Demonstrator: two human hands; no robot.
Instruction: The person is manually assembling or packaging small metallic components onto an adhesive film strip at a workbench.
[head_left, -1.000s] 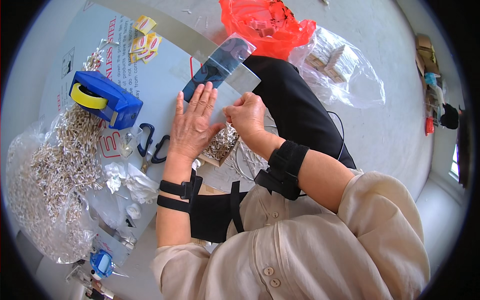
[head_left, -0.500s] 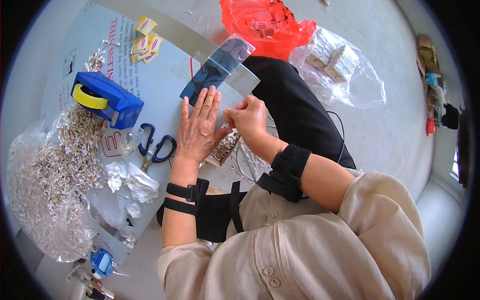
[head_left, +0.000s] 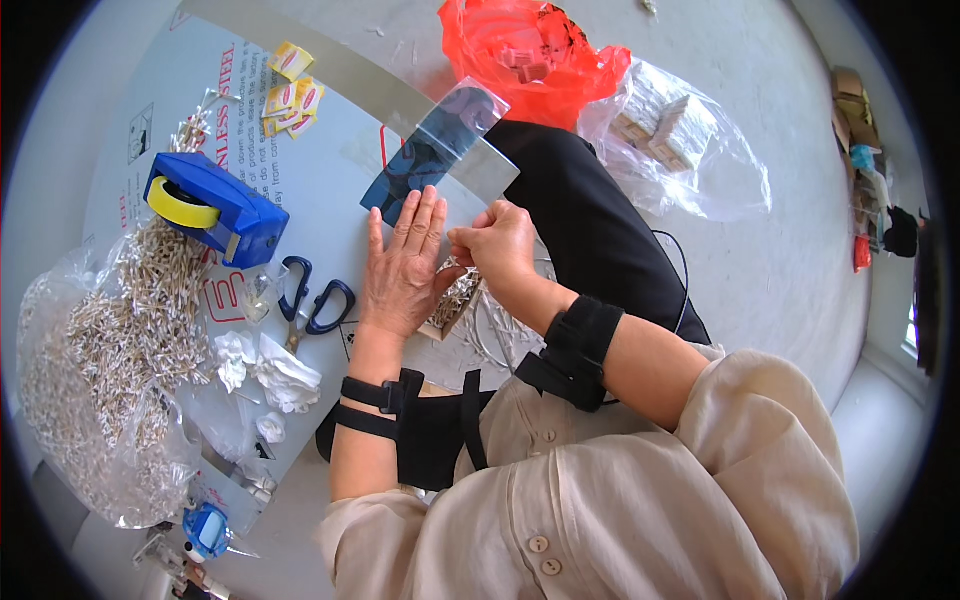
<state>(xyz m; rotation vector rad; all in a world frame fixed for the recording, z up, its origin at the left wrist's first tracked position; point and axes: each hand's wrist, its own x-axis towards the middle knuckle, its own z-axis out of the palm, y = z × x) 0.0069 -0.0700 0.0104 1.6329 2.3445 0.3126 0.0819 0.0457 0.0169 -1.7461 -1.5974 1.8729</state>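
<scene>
My left hand [head_left: 402, 270] lies flat on the table with its fingers stretched out. Its fingertips rest at the lower edge of a glossy strip [head_left: 432, 142], dark blue with a clear end. Close on its right, my right hand [head_left: 497, 245] is closed in a pinch, thumb against bent fingers. Whatever may be between those fingertips is too small to make out. Below both hands, partly covered by them, stands a small box of cotton swabs [head_left: 456, 303]. Dark-handled scissors [head_left: 318, 308] lie left of my left wrist.
On the left are a blue tape dispenser [head_left: 215, 208], a clear bag of loose swabs [head_left: 110, 380], crumpled white plastic [head_left: 285, 372] and yellow packets [head_left: 294, 98]. Beyond the table corner lie a red plastic bag [head_left: 530, 60] and a clear bag of white bundles [head_left: 675, 130].
The whole view has shifted slightly. My left hand still lies flat by the strip, and my right hand keeps its pinch beside it with hardly any movement.
</scene>
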